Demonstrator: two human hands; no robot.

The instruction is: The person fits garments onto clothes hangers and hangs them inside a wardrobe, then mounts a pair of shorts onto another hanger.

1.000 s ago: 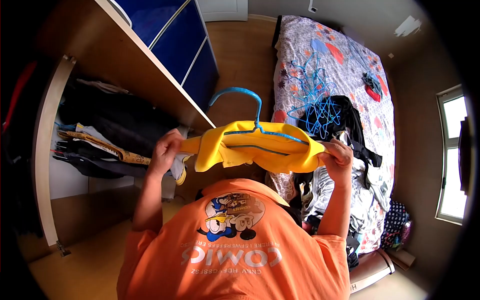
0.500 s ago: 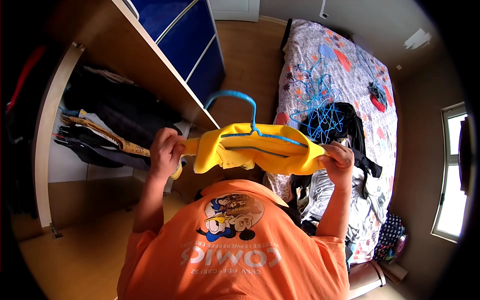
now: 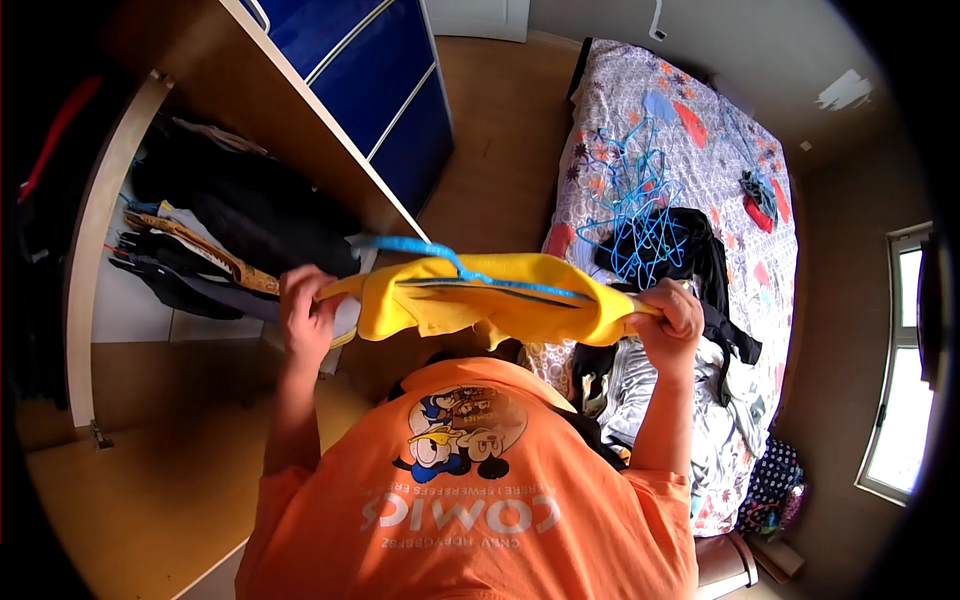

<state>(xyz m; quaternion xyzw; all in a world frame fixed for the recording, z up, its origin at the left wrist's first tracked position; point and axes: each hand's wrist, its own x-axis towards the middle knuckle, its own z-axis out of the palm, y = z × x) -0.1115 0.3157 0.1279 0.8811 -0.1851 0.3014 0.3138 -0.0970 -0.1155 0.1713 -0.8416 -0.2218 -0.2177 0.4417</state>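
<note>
A yellow garment [image 3: 490, 318] is stretched between my two hands, in front of my orange shirt. Inside its collar lies a blue hanger [image 3: 465, 270], its hook sticking out to the left. My left hand [image 3: 308, 308] pinches the garment's left shoulder. My right hand [image 3: 670, 318] grips the right shoulder, fingers closed on the cloth. The lower part of the garment hangs out of sight beneath the collar.
An open wardrobe [image 3: 100, 250] with hanging clothes [image 3: 230, 215] stands at the left. To the right, a bed [image 3: 600, 90] with a floral sheet holds tangled blue hangers [image 3: 640, 200] and piled dark and white clothes [image 3: 700, 400]. A window [image 3: 895, 400] is at the far right.
The hanger's hook has tipped down and to the left. Both hands and the yellow garment have shifted slightly left, and the camera view has turned a little.
</note>
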